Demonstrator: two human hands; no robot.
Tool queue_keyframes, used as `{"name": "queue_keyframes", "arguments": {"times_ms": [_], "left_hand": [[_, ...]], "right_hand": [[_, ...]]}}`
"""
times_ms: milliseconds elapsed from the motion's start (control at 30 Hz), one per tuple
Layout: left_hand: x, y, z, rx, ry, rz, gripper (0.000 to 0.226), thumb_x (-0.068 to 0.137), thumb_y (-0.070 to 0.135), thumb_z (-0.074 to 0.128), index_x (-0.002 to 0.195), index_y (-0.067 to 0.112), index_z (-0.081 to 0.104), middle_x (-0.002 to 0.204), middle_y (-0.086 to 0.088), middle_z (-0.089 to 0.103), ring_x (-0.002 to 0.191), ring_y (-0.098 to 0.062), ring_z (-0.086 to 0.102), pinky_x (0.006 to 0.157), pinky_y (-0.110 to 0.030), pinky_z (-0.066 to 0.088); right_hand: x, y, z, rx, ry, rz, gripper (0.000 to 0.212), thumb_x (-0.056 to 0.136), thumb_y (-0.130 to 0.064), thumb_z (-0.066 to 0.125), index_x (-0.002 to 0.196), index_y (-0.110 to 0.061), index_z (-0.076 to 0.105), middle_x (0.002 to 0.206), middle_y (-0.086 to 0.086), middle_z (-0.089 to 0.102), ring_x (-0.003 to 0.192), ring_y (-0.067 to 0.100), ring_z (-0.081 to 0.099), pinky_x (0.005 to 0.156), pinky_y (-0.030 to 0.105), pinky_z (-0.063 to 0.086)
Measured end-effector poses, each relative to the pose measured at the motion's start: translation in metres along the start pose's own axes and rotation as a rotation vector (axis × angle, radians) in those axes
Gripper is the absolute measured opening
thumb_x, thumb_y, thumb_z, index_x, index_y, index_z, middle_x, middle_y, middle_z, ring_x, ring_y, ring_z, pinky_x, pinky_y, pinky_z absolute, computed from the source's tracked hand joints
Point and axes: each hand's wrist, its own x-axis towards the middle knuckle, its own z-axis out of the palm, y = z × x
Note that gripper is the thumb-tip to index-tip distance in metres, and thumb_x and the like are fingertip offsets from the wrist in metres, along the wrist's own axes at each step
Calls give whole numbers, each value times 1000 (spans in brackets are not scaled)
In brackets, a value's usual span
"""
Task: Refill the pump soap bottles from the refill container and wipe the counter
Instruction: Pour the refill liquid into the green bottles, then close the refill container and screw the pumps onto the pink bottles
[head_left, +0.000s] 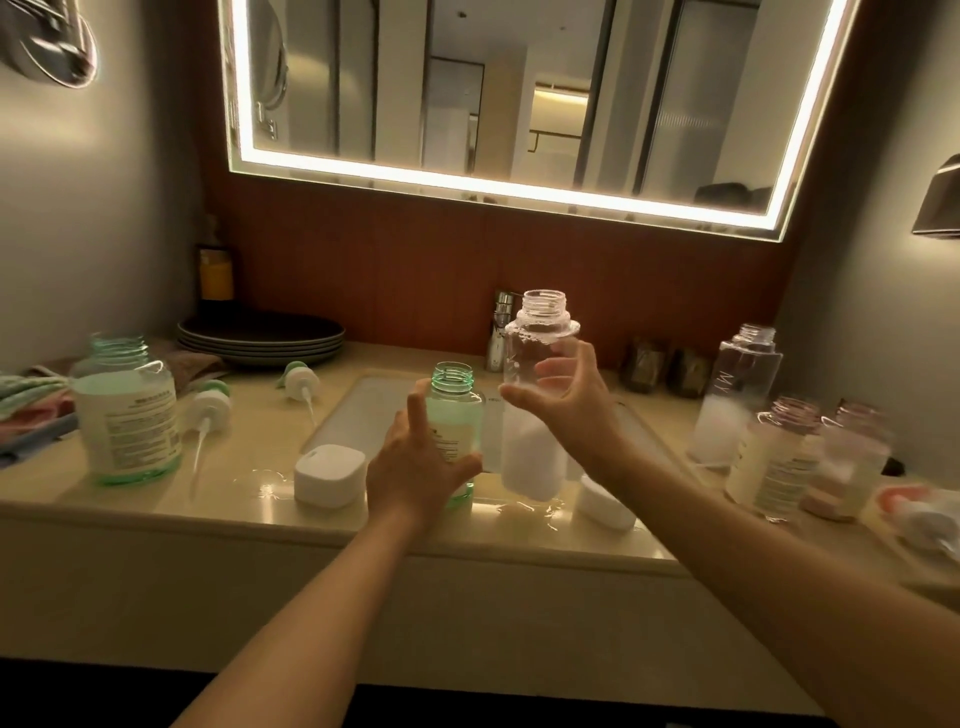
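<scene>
Head view is showing us standing at the worktop (249, 499) with every bottle uncapped. Our right grip (571, 405) is wrapping round the clear bottle (540, 332), fingers and thumb curling about its middle, and is holding it upright above the front edge of the sink (363, 415); the white soap is sitting in its lower part, so nothing is pouring yet. Our left grip (415, 467) is spreading wide against the green bottle (457, 410), which is standing at the front edge just beside the clear one; we are likely steadying it so its narrow neck stays put under the pour. Whether the clear bottle is the refill source we are only guessing. Two pumps (208, 405) are lying toward the left edge, beside a bigger green bottle (130, 415), keeping the necks free. Cloths (31, 400) are waiting at the left edge for wiping.
</scene>
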Motion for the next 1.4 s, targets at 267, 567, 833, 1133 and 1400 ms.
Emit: {"name": "queue_keyframes", "arguments": {"times_ms": [267,567,833,1133,1400], "left_hand": [[-3,-3,-10,31,-10,97,114,62,54,75,146,22,5,144,-11,34,126,-29,38,91,-44,44],[-18,4,-19,106,337,572,70,79,57,51,132,15,32,135,-13,33,120,-29,39,94,-37,42],[-35,50,13,-250,84,412,75,77,48,62,136,24,22,139,-9,37,122,-25,46,95,-43,48],[-17,80,28,-182,52,189,97,69,35,78,143,10,21,137,-16,43,118,-32,44,92,-39,40],[-16,93,40,-243,57,107,95,68,33,79,140,12,21,124,-14,48,102,-28,54,74,-34,48]], "right_hand": [[-15,13,7,108,-28,111,80,70,-33,78,133,-15,30,111,1,50,102,19,54,78,26,44],[-16,18,-6,138,-160,159,96,75,-39,71,145,-26,6,138,8,38,110,18,45,85,28,41],[-18,56,-40,-178,172,116,59,87,-45,54,135,-16,36,123,10,52,99,18,53,75,24,46],[-38,88,-63,-551,-285,234,71,77,-42,70,136,-23,36,139,5,44,122,22,45,98,34,42],[-17,73,-75,-320,-52,208,61,78,-36,70,128,-12,46,127,12,53,109,27,52,89,39,49]]}}
